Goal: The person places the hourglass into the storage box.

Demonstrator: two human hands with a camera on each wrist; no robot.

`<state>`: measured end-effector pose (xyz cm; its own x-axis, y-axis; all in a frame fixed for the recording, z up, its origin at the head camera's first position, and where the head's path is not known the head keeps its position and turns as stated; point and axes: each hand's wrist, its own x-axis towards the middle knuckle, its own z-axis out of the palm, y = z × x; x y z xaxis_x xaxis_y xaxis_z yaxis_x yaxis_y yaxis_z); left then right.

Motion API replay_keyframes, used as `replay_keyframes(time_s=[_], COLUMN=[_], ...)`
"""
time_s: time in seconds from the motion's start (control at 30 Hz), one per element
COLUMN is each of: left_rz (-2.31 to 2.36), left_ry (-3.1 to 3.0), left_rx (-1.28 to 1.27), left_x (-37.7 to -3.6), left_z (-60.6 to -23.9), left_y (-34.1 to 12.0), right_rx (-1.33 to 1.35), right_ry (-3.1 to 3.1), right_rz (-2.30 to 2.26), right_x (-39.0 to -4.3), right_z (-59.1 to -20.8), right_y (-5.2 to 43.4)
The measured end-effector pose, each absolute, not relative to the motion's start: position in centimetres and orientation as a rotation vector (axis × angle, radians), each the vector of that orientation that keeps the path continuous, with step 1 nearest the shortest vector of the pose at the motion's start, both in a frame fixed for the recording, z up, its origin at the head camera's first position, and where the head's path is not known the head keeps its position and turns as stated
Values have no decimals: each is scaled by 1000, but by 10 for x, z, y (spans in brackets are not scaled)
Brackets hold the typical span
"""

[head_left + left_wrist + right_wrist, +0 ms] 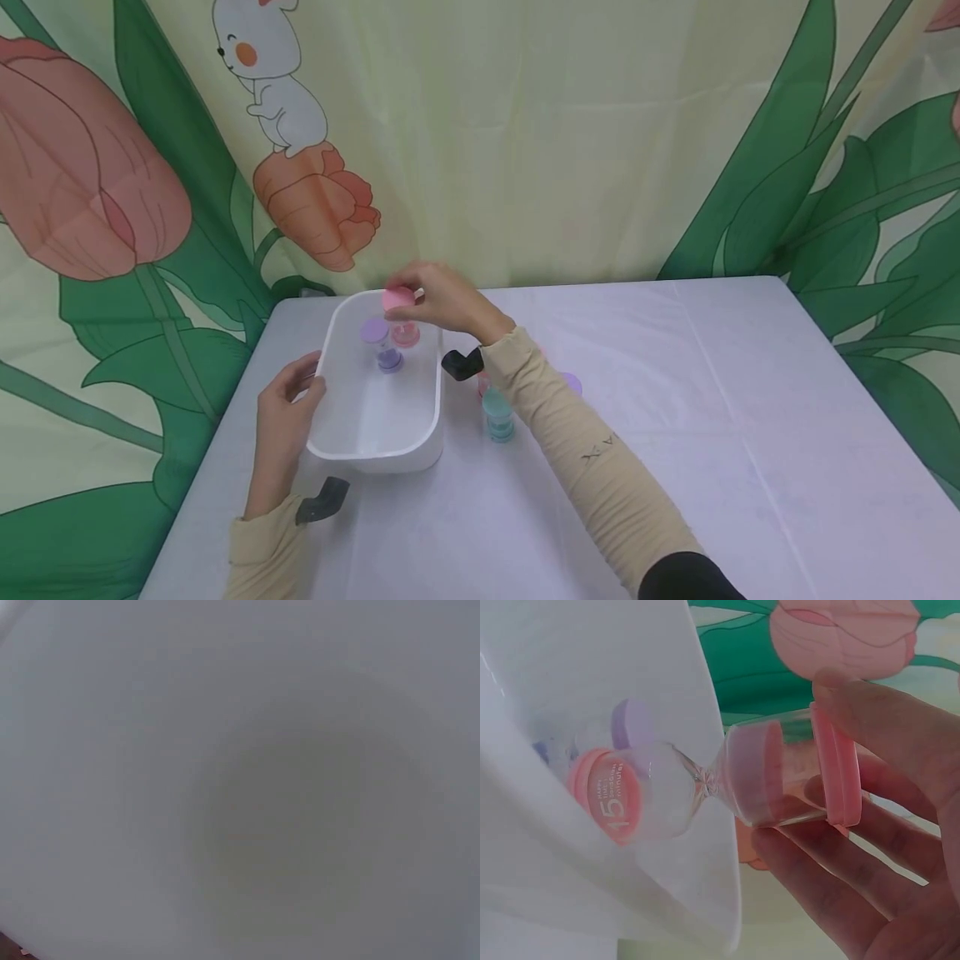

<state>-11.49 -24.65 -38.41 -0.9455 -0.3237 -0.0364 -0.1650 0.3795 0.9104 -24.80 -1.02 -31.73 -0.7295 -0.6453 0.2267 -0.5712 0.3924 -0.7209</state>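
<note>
On my feed, left of frame centre, the right hand pinches a pink-capped clear glass hourglass, its lower end inside the white plastic bin beside 1 purple-capped hourglass. I see the left hand holding the bin's left rim; rightward, 1 teal-capped hourglass.

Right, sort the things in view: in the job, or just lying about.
In the job: pink sand timer in the right hand's fingers; white tub; purple sand timer inside it.
Lying about, possibly for later: teal sand timer; partly hidden pink item and purple item.
</note>
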Motion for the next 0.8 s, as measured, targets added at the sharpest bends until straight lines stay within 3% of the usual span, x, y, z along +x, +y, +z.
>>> replay_keyframes(time_s=[0.8], left_rz=[-1611], left_ry=[-2483], left_rx=[458], left_x=[-116], left_z=[-385], left_y=[-247], right_rx=[-1081], right_ry=[2579], right_rz=[-1130], right_x=[-254], right_z=[-337], right_y=[-17])
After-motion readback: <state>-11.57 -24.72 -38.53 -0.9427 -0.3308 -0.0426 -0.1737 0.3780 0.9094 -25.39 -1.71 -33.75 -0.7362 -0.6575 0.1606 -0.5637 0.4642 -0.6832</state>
